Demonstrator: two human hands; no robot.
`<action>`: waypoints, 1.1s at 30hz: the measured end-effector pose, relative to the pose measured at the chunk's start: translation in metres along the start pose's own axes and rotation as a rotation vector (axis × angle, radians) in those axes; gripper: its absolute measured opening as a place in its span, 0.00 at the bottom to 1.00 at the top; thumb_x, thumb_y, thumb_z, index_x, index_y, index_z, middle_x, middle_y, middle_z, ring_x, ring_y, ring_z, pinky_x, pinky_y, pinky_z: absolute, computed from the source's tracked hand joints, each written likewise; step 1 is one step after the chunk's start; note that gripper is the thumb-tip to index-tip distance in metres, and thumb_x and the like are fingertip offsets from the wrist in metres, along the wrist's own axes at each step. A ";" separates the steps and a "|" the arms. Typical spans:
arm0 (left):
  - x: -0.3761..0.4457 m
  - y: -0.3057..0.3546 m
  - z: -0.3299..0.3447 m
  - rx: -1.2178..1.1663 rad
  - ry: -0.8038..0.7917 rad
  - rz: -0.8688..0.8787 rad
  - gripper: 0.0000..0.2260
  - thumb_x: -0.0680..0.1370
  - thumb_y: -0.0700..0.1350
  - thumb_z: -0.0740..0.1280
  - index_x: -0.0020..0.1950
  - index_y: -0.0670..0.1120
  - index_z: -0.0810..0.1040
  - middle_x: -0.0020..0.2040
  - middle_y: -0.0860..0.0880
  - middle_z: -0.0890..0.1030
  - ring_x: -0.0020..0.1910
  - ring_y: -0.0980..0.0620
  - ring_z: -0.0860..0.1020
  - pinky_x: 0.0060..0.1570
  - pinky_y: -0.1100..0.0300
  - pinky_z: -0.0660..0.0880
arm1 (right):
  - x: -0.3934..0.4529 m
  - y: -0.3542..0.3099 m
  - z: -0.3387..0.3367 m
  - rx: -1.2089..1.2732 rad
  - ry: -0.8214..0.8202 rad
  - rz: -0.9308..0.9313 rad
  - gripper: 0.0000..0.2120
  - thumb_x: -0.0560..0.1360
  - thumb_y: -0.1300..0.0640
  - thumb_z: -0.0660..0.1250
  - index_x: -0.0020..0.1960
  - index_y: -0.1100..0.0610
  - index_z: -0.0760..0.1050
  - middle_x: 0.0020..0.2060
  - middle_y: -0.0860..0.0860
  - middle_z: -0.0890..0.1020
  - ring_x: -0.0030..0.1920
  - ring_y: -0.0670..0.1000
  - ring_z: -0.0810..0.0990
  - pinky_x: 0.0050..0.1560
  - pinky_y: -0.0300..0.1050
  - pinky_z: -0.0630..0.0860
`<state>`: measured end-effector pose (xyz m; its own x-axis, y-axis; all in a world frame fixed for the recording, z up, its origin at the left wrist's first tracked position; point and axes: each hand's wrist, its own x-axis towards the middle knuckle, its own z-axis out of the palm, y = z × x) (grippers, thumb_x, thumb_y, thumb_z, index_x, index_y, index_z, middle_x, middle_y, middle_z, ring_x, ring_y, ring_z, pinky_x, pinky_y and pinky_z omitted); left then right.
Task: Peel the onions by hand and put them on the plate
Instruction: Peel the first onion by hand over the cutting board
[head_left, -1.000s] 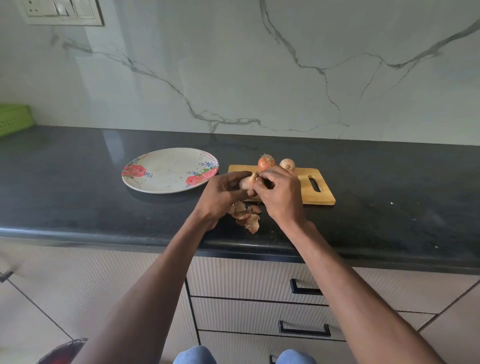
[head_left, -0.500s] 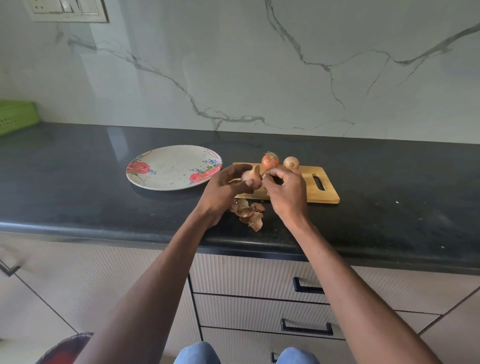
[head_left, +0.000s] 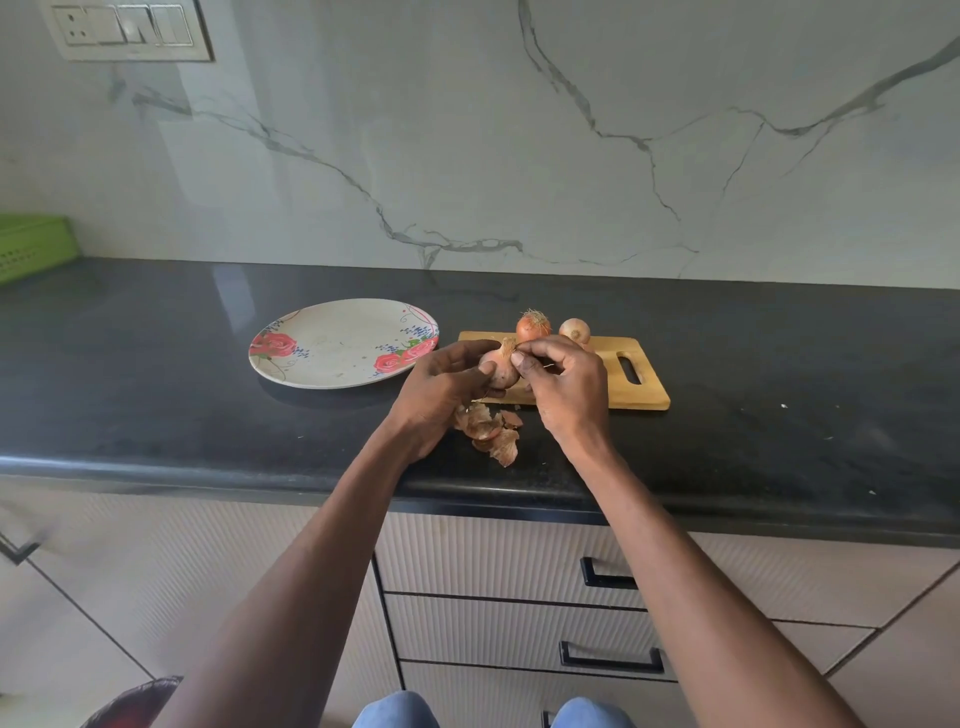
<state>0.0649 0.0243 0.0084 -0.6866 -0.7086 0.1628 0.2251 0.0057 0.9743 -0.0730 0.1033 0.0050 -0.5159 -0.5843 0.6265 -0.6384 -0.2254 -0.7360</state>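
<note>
Now mid-peel: left hand (head_left: 441, 387) cupping onion (head_left: 500, 368), right hand (head_left: 566, 382) pinching papery skin at tip; light, slick, brittle.

I see a white plate (head_left: 332, 358) with red roses, black counter (head_left: 156, 384), tan board (head_left: 644, 389), orange-brown onions (head_left: 533, 326).

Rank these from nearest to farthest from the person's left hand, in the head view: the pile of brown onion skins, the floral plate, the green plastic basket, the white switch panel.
1. Pile of brown onion skins: on the black counter, right beside the left hand.
2. Floral plate: on the counter, to the hand's left.
3. Green plastic basket: far left edge of the counter.
4. White switch panel: high on the wall, upper left.
</note>
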 end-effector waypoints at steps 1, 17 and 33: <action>0.000 0.000 0.000 0.009 0.002 0.006 0.10 0.81 0.34 0.65 0.58 0.44 0.81 0.52 0.44 0.85 0.53 0.45 0.83 0.59 0.49 0.79 | 0.000 0.001 0.000 -0.011 0.006 -0.003 0.03 0.72 0.59 0.75 0.46 0.55 0.85 0.41 0.40 0.82 0.48 0.45 0.81 0.61 0.61 0.75; 0.002 -0.002 -0.001 0.032 0.016 -0.006 0.11 0.77 0.38 0.72 0.59 0.42 0.80 0.56 0.38 0.83 0.55 0.41 0.82 0.62 0.44 0.78 | 0.000 0.000 0.002 -0.081 -0.097 0.093 0.06 0.79 0.62 0.66 0.54 0.61 0.80 0.47 0.49 0.80 0.44 0.40 0.76 0.42 0.20 0.69; 0.002 -0.001 0.002 0.024 0.061 -0.032 0.10 0.81 0.35 0.66 0.62 0.39 0.78 0.57 0.38 0.82 0.53 0.41 0.84 0.57 0.48 0.81 | 0.001 0.002 0.004 0.036 -0.178 0.232 0.06 0.82 0.59 0.61 0.55 0.58 0.76 0.41 0.45 0.78 0.44 0.46 0.78 0.41 0.39 0.73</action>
<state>0.0622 0.0241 0.0080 -0.6499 -0.7501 0.1226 0.1870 -0.0015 0.9824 -0.0722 0.0992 0.0035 -0.5352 -0.7501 0.3883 -0.4930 -0.0959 -0.8647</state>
